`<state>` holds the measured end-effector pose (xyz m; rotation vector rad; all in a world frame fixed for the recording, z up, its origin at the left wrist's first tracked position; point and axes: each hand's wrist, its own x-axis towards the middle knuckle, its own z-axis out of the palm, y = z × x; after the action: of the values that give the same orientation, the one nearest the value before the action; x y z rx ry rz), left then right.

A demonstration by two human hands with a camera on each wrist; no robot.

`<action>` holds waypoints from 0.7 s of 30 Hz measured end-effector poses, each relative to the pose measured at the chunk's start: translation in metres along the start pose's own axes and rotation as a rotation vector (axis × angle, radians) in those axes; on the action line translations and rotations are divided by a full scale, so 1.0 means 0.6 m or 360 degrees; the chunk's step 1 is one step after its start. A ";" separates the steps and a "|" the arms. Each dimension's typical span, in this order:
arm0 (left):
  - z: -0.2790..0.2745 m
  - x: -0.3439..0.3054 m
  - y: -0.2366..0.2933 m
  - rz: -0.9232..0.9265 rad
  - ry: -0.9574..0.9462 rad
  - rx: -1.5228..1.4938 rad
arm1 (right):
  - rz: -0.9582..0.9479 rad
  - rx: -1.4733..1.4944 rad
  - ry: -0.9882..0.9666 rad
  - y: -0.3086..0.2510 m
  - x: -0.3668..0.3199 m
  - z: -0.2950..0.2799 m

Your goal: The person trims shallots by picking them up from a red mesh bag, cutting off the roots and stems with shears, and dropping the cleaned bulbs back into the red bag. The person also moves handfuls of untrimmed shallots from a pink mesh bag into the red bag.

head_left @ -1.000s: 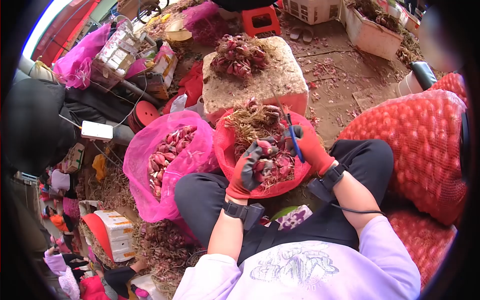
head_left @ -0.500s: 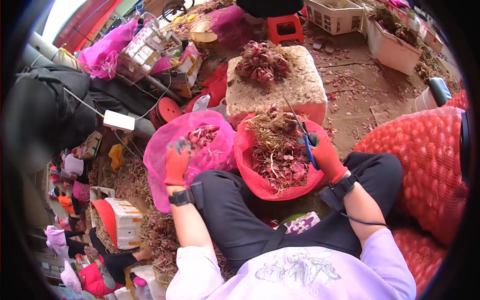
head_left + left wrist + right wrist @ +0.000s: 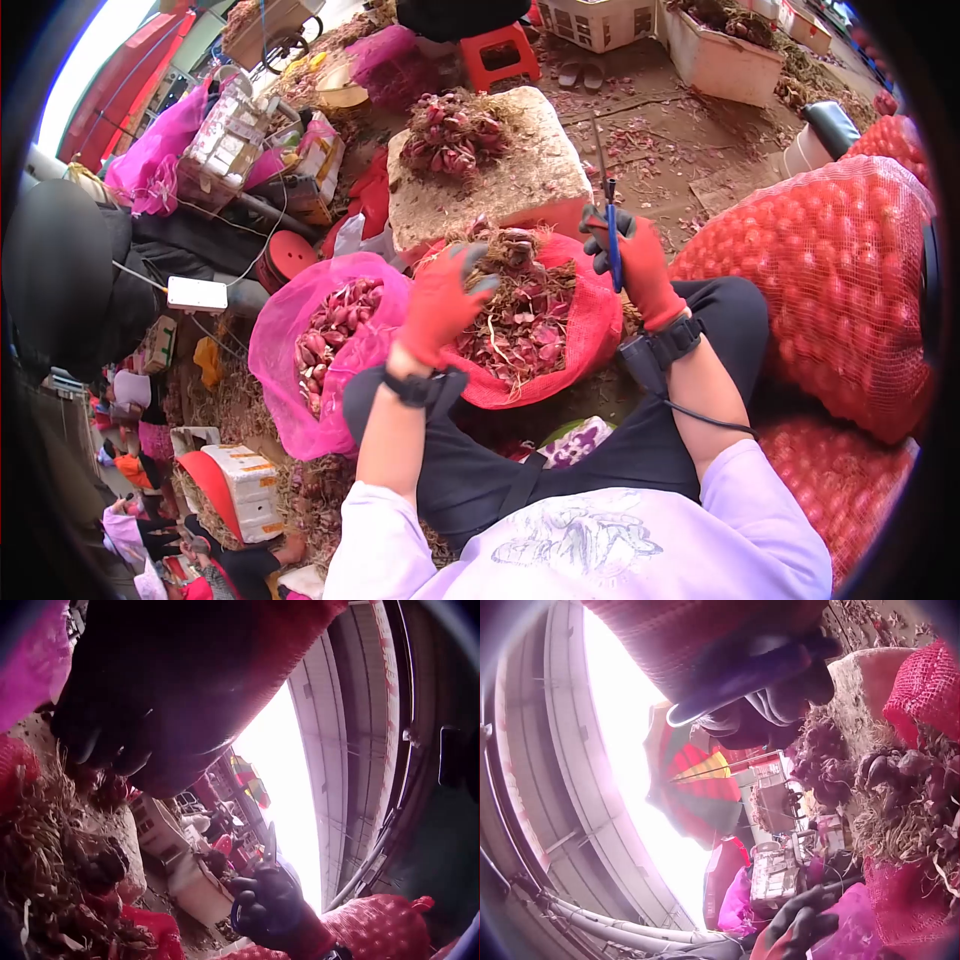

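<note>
My left hand (image 3: 442, 305), in a red glove with dark grey fingers, hangs over the left rim of the red mesh bag (image 3: 520, 388), thumb apart from the fingers. Nothing shows in its grasp. Below it the bag holds dry-stalked shallots (image 3: 515, 250) and loose skins. My right hand (image 3: 640, 262) grips blue-handled scissors (image 3: 613, 240) above the bag's right side, blades pointing up and away. In the left wrist view the scissor blade (image 3: 270, 844) rises above the gloved fist. Left of the red bag, a pink mesh bag (image 3: 272, 375) contains trimmed shallots (image 3: 335, 325).
A foam block (image 3: 545, 165) bearing a bundle of shallots (image 3: 455, 135) stands just beyond the red bag. Large full red mesh sacks (image 3: 810, 270) crowd the right side. A red stool (image 3: 498, 57) and white crates (image 3: 725, 60) are farther back.
My left hand carried a shallot to the pink bag, then came back without it to the red bag. My right hand kept the scissors, their blades now pointing more upright.
</note>
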<state>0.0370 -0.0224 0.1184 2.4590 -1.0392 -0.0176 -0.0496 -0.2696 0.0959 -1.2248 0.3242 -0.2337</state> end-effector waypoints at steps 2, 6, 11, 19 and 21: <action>0.061 0.051 0.005 0.0221 0.0159 0.0297 | 0.0000 0.0001 0.0016 0.005 0.004 0.003; 0.139 0.104 0.004 0.0147 0.0086 0.0817 | -0.0020 -0.0216 -0.0011 0.023 0.014 -0.002; 0.159 0.101 -0.036 -0.0057 -0.0167 0.0661 | -0.0086 -0.0346 -0.0042 0.010 0.005 -0.002; 0.096 -0.088 -0.071 0.0179 -0.0362 0.0523 | -0.0441 -0.1615 -0.0155 0.060 0.013 0.011; 0.100 -0.116 -0.086 0.0157 -0.0292 0.0552 | -0.0400 -0.1942 -0.0160 0.076 0.011 0.020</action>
<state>0.0109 0.0312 0.0315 2.7516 -1.3389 -0.0342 -0.0390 -0.2469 0.0555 -2.4814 0.2104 -0.1818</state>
